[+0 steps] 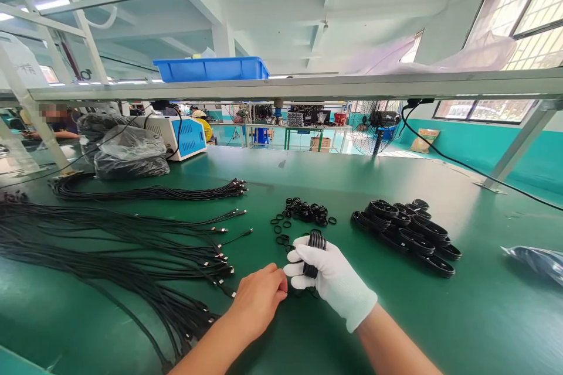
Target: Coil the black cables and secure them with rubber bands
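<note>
My right hand [328, 269], in a white glove, grips a coiled black cable [315, 246], its loops standing up between thumb and fingers. Close beside it on the left is my bare left hand [263, 293], fingers curled together; what they hold, if anything, is hidden. Small black rings [308, 211] lie in a loose pile just beyond both hands, a few partly hidden by the glove. To the left, long straight black cables [176, 258] are spread with their metal plugs pointing toward my hands. On the right sits a heap of coiled black cables [404, 228].
A further cable bundle [167, 192] lies at the back left, near a plastic bag [132, 152] and a white-and-blue machine [178, 136]. Overhead, a shelf [299, 88] carries a blue tray [211, 69]. Another plastic bag [539, 263] rests at the right edge. A person sits far left.
</note>
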`<state>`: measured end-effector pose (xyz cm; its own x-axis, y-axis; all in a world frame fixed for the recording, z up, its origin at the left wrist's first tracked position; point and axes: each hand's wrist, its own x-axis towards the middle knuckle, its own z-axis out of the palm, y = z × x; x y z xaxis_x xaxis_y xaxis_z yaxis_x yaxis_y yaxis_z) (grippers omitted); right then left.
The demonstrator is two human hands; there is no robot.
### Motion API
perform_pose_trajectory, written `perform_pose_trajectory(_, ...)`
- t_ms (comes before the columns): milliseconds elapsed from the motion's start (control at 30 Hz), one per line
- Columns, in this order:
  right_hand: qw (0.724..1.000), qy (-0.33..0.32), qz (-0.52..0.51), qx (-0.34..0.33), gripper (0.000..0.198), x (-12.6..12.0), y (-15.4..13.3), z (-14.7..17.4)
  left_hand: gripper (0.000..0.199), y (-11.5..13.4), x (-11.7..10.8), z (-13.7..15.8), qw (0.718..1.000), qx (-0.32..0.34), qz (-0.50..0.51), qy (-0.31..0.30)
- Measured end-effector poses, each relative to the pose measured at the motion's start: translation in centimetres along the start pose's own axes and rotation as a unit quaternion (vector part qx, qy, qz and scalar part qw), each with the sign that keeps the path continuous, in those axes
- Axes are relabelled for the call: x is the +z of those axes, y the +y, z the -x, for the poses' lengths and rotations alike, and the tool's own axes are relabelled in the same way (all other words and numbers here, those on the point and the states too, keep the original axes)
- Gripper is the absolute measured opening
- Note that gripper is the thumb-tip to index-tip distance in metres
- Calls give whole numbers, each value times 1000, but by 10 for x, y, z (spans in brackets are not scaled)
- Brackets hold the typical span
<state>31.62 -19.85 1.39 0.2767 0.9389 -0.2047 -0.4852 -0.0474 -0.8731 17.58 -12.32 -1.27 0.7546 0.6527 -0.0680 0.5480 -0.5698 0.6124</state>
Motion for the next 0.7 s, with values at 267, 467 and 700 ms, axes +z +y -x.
perform_pose_trajectory(267, 991, 42, 127, 0, 30, 22, 13, 2, 19, -5, -25, 10, 944, -63, 323, -28)
perform_pose_trajectory(467, 931, 125, 322, -112, 15, 27, 28, 1, 21, 8, -20, 26, 883, -53, 465, -37)
perform_pose_trajectory(700, 874, 112, 440, -173, 17, 36, 24, 13, 20, -1, -37, 22, 952, -29, 299, -55)
